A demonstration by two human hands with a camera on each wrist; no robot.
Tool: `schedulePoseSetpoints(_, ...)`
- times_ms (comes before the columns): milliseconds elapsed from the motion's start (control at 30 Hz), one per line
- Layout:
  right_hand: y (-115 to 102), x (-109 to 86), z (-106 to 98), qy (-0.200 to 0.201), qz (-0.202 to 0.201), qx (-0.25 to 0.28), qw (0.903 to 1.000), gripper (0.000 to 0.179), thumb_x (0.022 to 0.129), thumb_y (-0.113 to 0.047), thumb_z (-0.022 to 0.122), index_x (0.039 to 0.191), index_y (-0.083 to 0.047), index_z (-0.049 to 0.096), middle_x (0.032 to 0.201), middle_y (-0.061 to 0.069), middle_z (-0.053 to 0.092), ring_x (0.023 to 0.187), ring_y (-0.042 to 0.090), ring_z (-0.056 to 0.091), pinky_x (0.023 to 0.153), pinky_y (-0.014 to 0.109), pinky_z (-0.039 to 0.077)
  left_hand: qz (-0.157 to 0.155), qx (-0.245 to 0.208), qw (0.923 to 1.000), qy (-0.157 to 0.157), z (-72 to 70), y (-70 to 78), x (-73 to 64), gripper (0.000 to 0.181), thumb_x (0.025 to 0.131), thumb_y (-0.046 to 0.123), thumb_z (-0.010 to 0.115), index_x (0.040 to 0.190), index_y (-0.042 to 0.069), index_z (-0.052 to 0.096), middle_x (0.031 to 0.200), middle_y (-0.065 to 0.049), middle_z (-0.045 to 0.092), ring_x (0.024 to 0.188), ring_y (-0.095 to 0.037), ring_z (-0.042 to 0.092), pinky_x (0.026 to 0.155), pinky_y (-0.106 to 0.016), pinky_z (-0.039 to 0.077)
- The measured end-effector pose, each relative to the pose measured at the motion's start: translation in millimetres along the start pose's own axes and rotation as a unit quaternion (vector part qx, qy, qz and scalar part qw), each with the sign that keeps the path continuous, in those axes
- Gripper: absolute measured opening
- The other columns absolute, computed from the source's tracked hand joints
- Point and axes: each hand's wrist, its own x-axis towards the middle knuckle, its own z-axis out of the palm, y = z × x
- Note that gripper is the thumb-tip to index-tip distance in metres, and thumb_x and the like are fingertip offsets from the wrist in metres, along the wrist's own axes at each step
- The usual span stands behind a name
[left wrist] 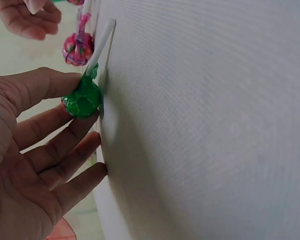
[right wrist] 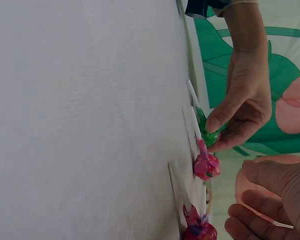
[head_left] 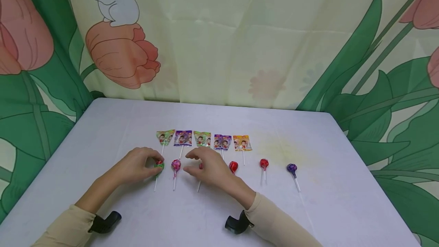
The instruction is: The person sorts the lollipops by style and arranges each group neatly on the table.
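Pinching the red-and-green lollipop (left wrist: 83,102) between thumb and fingers, the left hand (head_left: 135,166) holds it at the left end of the nearer row on the table (head_left: 171,220); I see its candy ball bound in a shiny wrapper (left wrist: 87,96). Just beside it lies a pink lollipop (head_left: 176,164), wrapped likewise. The right hand (head_left: 212,167) has thumb and fingers well parted, arched by a third lollipop (right wrist: 200,231), which it partly hides in my head view. To its right I find a red lollipop (head_left: 233,167), a second red lollipop (head_left: 264,163) and a purple lollipop (head_left: 292,168), each ball in its own wrapping.

Behind them I count five flat printed packets: a green packet (head_left: 165,137), a purple packet (head_left: 183,138), a second green packet (head_left: 202,138), a second purple packet (head_left: 222,141) and an orange packet (head_left: 242,143). White sticks (head_left: 244,158) come out of four; the right hand blocks my view below the middle one. Print obscures the candy inside.
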Motion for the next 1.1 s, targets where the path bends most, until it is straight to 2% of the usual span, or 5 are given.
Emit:
schedulePoseSetpoints(433, 17.1, -19.3, -10.6, 0.022, 0.013, 0.006, 0.9997, 0.030, 0.092, -0.022, 0.076, 0.117, -0.006, 0.073, 0.112, 0.007, 0.073, 0.104, 0.022, 0.067, 0.090, 0.043, 0.055, 0.006, 0.000, 1.0000, 0.006, -0.7, 1.1, -0.7, 0.021, 0.083, 0.015, 0.083, 0.102, 0.008, 0.077, 0.098, 0.002, 0.074, 0.097, -0.023, 0.066, 0.090, -0.050, 0.055)
schedulePoseSetpoints(700, 23.6, -21.7, -12.3, -0.001, 0.040, -0.017, 0.9990, 0.027, 0.092, -0.024, 0.077, 0.114, -0.009, 0.074, 0.109, 0.002, 0.072, 0.105, 0.020, 0.066, 0.092, 0.040, 0.056, -0.001, -0.001, 1.0000, 0.002, -0.8, 2.4, -1.0, 0.022, 0.083, 0.015, 0.083, 0.102, 0.008, 0.077, 0.098, 0.002, 0.074, 0.098, -0.024, 0.066, 0.091, -0.052, 0.054)
schedulePoseSetpoints(1100, 29.9, -20.2, -8.4, -0.016, 0.040, -0.013, 0.9990, 0.020, 0.092, -0.016, 0.076, 0.112, -0.010, 0.074, 0.104, 0.000, 0.073, 0.099, 0.017, 0.066, 0.093, 0.040, 0.054, 0.000, 0.000, 1.0000, 0.002, -0.2, 0.8, -0.3, 0.022, 0.083, 0.015, 0.083, 0.103, 0.008, 0.078, 0.099, 0.002, 0.074, 0.098, -0.024, 0.066, 0.092, -0.051, 0.054)
